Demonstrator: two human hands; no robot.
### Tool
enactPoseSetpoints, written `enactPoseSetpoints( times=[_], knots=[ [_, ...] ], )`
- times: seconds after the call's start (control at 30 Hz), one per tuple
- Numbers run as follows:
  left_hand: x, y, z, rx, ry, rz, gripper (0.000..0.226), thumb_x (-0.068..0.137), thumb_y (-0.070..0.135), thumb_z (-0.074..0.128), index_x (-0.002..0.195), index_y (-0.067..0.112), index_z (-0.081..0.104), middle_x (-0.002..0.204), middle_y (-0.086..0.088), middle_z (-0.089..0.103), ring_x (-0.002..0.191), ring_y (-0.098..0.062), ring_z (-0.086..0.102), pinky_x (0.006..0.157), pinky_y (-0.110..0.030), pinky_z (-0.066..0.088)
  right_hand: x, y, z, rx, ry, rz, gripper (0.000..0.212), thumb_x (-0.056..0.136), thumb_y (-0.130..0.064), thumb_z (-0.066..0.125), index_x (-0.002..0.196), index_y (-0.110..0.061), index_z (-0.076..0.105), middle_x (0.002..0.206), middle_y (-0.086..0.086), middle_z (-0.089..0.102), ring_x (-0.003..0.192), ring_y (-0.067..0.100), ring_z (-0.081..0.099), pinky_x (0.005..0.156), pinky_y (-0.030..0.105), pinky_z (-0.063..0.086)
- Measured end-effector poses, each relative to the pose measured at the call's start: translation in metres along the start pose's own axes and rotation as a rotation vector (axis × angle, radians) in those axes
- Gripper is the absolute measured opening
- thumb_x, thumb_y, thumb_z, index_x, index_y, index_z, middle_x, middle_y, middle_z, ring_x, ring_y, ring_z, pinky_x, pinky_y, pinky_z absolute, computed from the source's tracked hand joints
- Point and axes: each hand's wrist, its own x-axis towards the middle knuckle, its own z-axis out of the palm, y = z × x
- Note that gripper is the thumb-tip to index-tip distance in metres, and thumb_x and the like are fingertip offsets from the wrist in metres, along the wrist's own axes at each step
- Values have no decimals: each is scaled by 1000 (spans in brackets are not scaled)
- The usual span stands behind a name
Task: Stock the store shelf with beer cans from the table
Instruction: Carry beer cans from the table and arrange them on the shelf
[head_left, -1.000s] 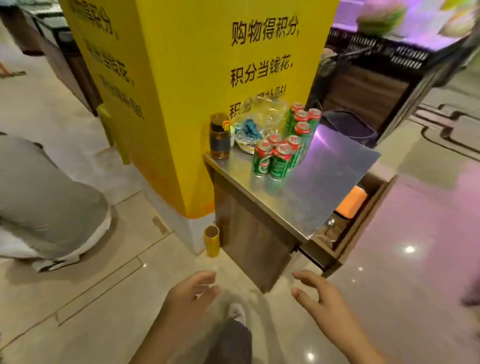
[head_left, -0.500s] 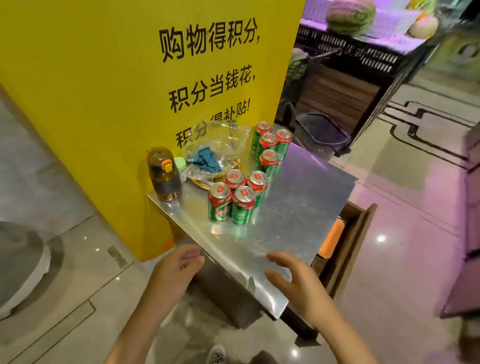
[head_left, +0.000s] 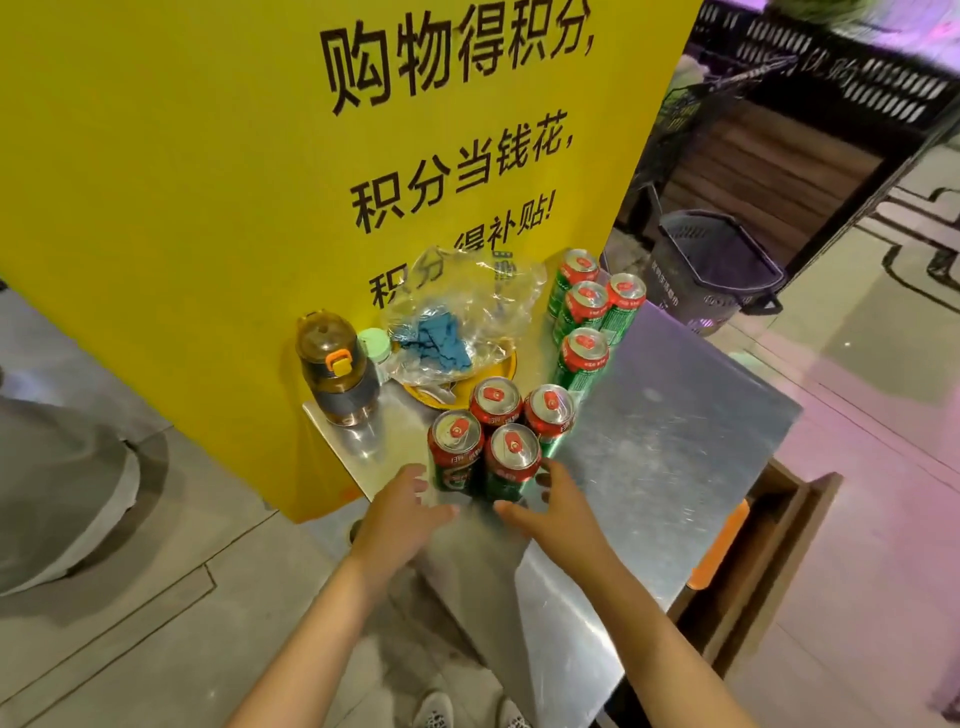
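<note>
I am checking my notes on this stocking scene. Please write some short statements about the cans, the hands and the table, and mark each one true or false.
1. Eight beer cans stand on the metal table. True.
2. The left hand already holds a can. False: it is open, just short of the nearest cans.
3. The right hand is open. True.
4. All the cans lie on their sides. False: they stand upright.
5. A brown bottle stands left of the cans. True.

On the yellow pillar (head_left: 208, 182) I read black characters: 购物得积分, then 积分当钱花, then a line ending 得补贴! The beer cans' (head_left: 485, 447) lettering is too small for me.
</note>
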Motion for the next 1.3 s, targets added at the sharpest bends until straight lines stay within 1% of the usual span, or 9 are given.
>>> enactPoseSetpoints(
  times=[0.1, 0.3, 0.43, 0.6, 0.7, 0.83, 0.93, 1.13, 1.3],
  knots=[
    [22, 12, 1, 37, 40, 80, 90, 70, 27, 81, 142, 12, 30, 140, -7, 45, 126, -22, 44, 101, -34, 39, 24, -2, 14, 94, 77, -26, 73, 70, -24, 82, 131, -16, 44, 127, -8, 54, 118, 11, 52, 95, 22, 39],
    [34, 22, 9, -80, 101, 323, 62, 69, 15, 81, 116, 32, 43, 107, 19, 55, 103, -3, 52, 79, -6, 39, 33, -1, 27, 143, 177, -64, 64, 69, -30, 82, 122, -32, 44, 112, -20, 54, 103, 0, 50, 89, 19, 38],
    [31, 15, 10, -100, 170, 294, 61, 66, 21, 84, 115, 31, 49, 107, 15, 60, 101, -6, 56, 80, -12, 40, 31, 9, 24, 111, 179, -17, 68, 67, -33, 82, 126, -26, 48, 121, -9, 60, 107, 9, 56, 90, 24, 43],
    [12, 1, 11, -68, 223, 200, 69, 62, 26, 86, 122, 23, 53, 106, 11, 62, 102, -10, 57, 86, -21, 44, 9, 20, 12, 187, 163, -31, 58, 66, -26, 84, 110, -36, 48, 101, -19, 56, 89, 0, 54, 76, 10, 40],
    [-10, -9, 10, -149, 244, 128, 71, 57, 25, 89, 120, 20, 57, 106, 9, 65, 104, -13, 60, 90, -31, 49, -5, 24, 1, 249, 115, -57, 60, 64, -23, 85, 111, -37, 50, 103, -18, 60, 94, 4, 58, 76, 13, 43],
    [-66, -16, 7, -445, 254, 69, 76, 38, 43, 87, 109, 26, 64, 99, 3, 73, 94, -10, 67, 84, -29, 52, -25, 16, -16, 293, 7, -150, 58, 60, -19, 87, 106, -37, 57, 103, -19, 64, 93, -5, 59, 69, 11, 43],
    [-117, -24, 8, -585, 344, 66, 77, 39, 50, 81, 111, 26, 63, 100, 6, 72, 92, -7, 67, 78, -23, 51, -38, 9, -20, 310, -142, -202, 60, 52, -26, 89, 104, -36, 62, 102, -16, 68, 93, -8, 60, 74, 11, 43],
    [-209, -61, 4, -879, 649, -28, 94, 26, 53, 85, 111, 24, 61, 104, -2, 71, 99, -19, 66, 80, -30, 52, -78, -15, 18, 317, -484, -274, 66, 43, -40, 80, 106, -23, 67, 99, -3, 73, 95, 11, 67, 83, 25, 50],
    [-287, -102, -11, -1006, 847, -92, 100, 24, 63, 85, 114, 28, 60, 103, 4, 72, 97, -17, 67, 81, -33, 51, -125, -30, 75, 293, -744, -247, 80, 39, -42, 81, 114, -20, 64, 101, -3, 73, 99, 11, 66, 83, 22, 53]
  ],
)
